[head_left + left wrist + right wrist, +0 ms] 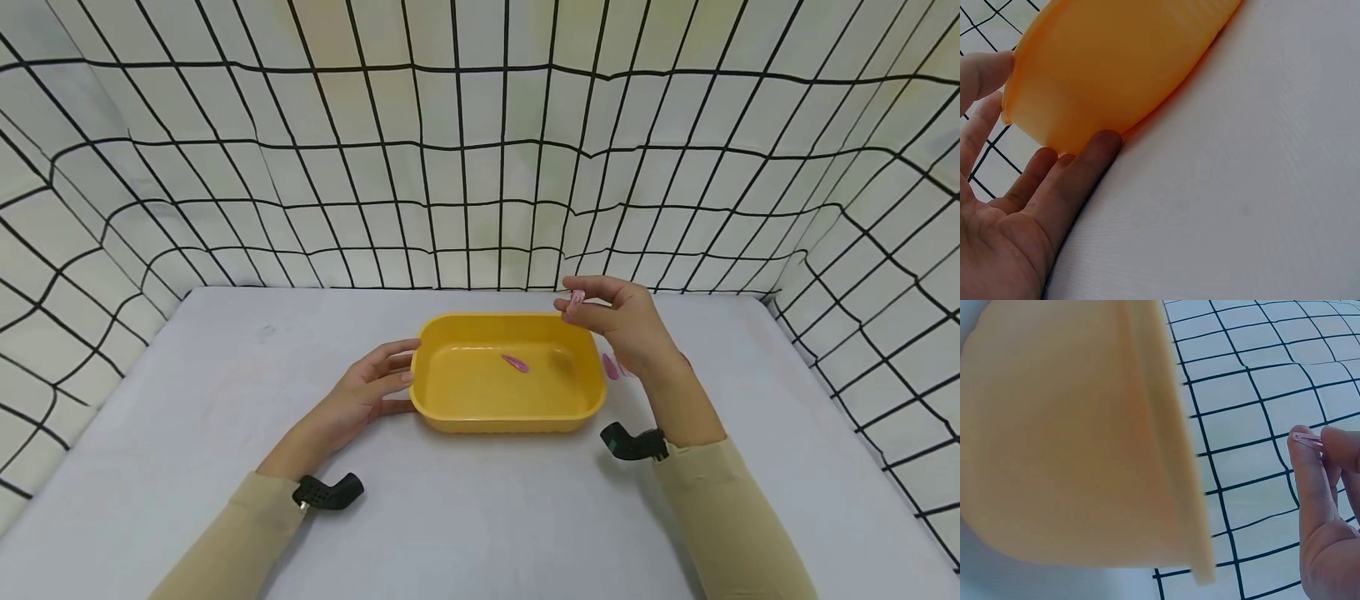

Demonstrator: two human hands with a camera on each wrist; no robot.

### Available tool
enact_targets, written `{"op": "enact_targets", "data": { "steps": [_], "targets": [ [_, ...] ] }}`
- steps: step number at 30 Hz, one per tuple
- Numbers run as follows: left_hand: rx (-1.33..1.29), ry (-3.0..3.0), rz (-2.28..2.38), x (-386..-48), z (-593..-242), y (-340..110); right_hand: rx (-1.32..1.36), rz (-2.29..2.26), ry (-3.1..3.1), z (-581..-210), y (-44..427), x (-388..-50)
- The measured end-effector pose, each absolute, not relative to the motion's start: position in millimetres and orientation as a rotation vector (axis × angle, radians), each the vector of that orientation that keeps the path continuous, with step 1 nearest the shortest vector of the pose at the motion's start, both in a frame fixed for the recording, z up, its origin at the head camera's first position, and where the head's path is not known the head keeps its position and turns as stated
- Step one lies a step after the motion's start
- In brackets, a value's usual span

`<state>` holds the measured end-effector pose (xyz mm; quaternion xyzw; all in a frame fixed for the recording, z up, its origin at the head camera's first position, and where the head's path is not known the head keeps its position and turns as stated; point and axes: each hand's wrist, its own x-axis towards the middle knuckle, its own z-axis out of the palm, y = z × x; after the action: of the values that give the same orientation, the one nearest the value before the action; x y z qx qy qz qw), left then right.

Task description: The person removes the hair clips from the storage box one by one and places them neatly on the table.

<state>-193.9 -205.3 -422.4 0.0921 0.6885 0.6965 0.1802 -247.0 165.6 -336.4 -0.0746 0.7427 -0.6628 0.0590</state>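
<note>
A yellow plastic basin [510, 423] stands on the white table, and a pink snap hair clip [515, 363] lies inside it. My left hand [367, 387] rests its fairly straight fingers against the basin's left end; in the left wrist view fingertips [1107, 140] touch its outer wall. Above the basin's far right corner, my right hand [626, 321] pinches another pink hair clip [577, 297] between thumb and fingers. The right wrist view shows this held clip [1308, 440] at the fingertips. More pink clips [611, 367] lie on the table right of the basin, partly hidden by the right hand.
A black wire grid [465, 167] with white behind it encloses the table's back and sides. The white tabletop [480, 517] extends around the basin. Black wrist cameras [330, 492] are strapped on both forearms.
</note>
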Motion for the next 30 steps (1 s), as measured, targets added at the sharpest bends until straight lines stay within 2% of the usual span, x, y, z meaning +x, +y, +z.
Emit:
{"op": "enact_targets", "data": {
  "steps": [7, 17, 23, 30],
  "targets": [
    [0.270, 1.933, 1.973, -193.7, -423.9, -205.9, -0.248, -2.098, 2.302, -337.8, 168.6, -244.7],
    [0.251, 1.939, 1.975, -193.5, -423.9, -207.5, -0.082, -2.401, 2.048, -337.5, 170.1, -249.9],
    [0.264, 1.941, 1.967, -194.2, -424.3, -208.1, -0.067, -2.151, 2.150, -338.0, 172.7, -251.6],
    [0.258, 1.942, 1.977, -194.1, -423.4, -208.7, -0.182, -1.873, 2.194, -344.5, 178.0, -256.6]
  ]
}}
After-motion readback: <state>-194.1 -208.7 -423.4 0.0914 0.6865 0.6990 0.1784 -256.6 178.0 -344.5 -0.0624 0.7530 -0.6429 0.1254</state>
